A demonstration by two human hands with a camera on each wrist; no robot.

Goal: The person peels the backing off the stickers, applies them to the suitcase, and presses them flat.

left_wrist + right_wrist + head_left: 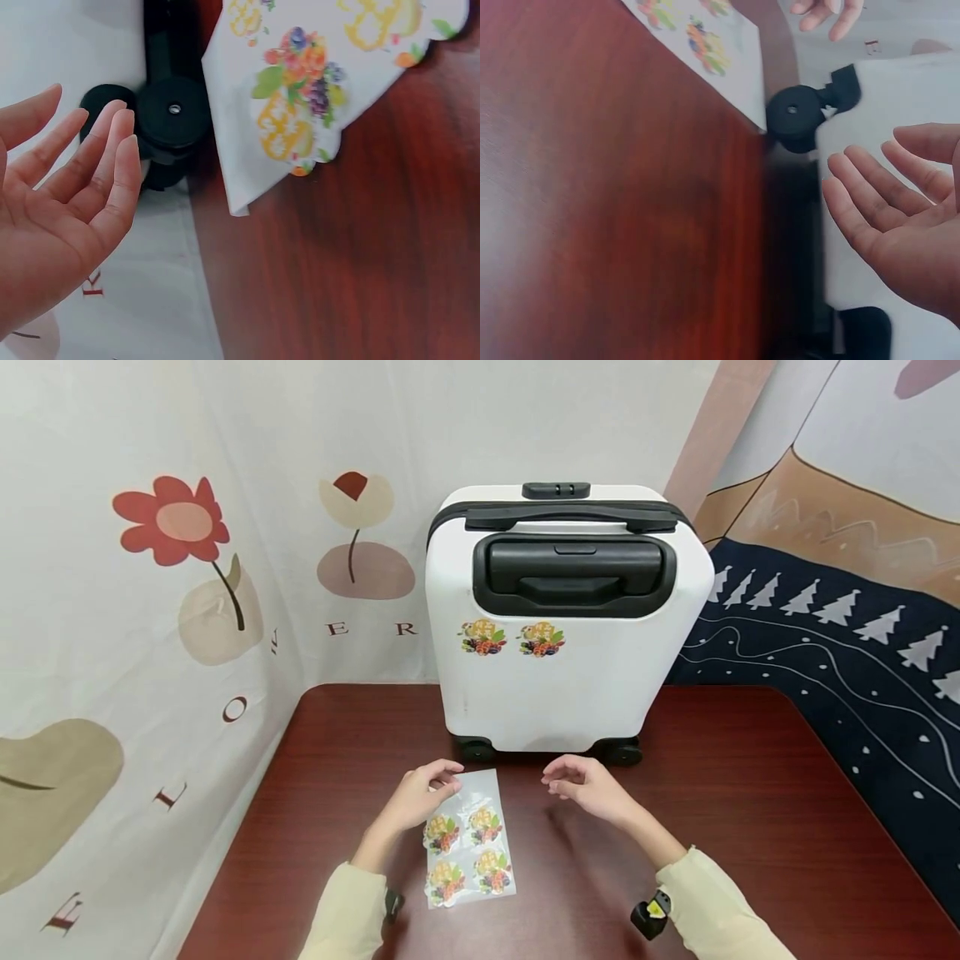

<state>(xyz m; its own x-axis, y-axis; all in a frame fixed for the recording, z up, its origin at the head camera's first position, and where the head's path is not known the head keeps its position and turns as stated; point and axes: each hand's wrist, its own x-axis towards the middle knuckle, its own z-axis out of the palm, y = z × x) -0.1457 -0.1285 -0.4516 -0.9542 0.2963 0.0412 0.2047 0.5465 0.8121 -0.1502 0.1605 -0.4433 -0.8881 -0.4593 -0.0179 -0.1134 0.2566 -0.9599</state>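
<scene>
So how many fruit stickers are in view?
6: two stickers side by side on the white suitcase, four stickers in two rows of two on the sheet in front of it. None appears hidden.

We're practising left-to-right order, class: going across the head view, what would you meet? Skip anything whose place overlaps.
Red flower print → cream flower print → sheet of fruit stickers → right hand → white tree prints.
</scene>
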